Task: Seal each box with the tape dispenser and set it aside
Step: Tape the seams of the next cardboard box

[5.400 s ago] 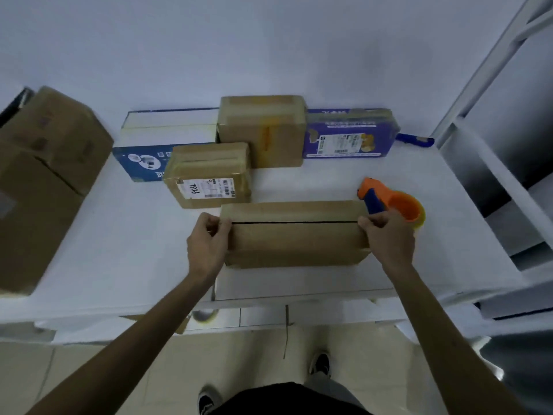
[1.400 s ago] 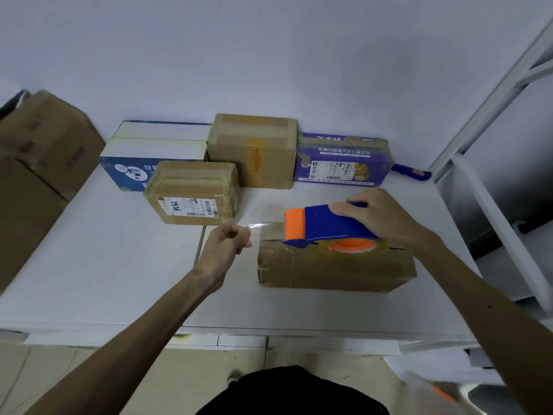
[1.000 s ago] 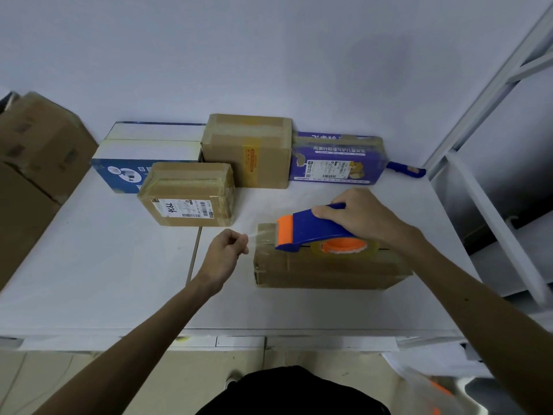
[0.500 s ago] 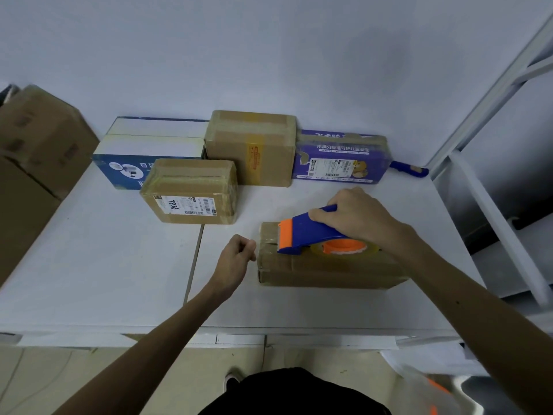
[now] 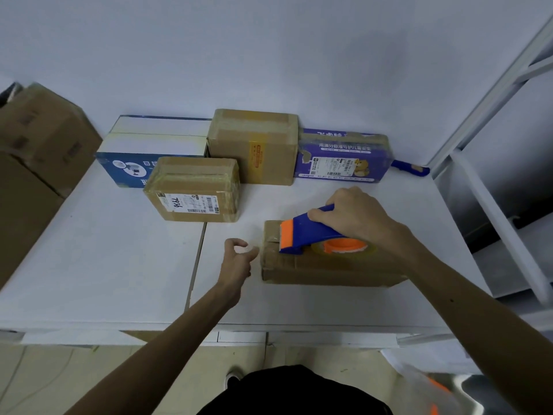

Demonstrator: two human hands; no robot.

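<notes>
Firstly, a white table [image 5: 104,265] fills most of the view, with large brown cartons [image 5: 39,151] stacked at its left side. Along the wall stand a blue-and-white box [image 5: 155,148], a tall brown box [image 5: 254,145] with tape over its top, and a purple box [image 5: 344,157]. A smaller taped box [image 5: 194,190] with a white label stands in front of them.

Nearer the front edge, right of the middle, lies the long flat cardboard box [image 5: 329,271]. It is brown and a little creased, and its top flaps meet in a seam running along its length.

On top of this box, towards its left end, rests the tape dispenser [image 5: 311,232]. It is blue with an orange front plate and an orange core holding a roll of clear tape. The right hand [image 5: 356,217] grips its handle from above, fingers wrapped around it.

The left hand [image 5: 238,259] is just beside the left end of the box. Its fingers are curled and one fingertip touches the cardboard. I cannot tell if it pinches clear tape.
</notes>
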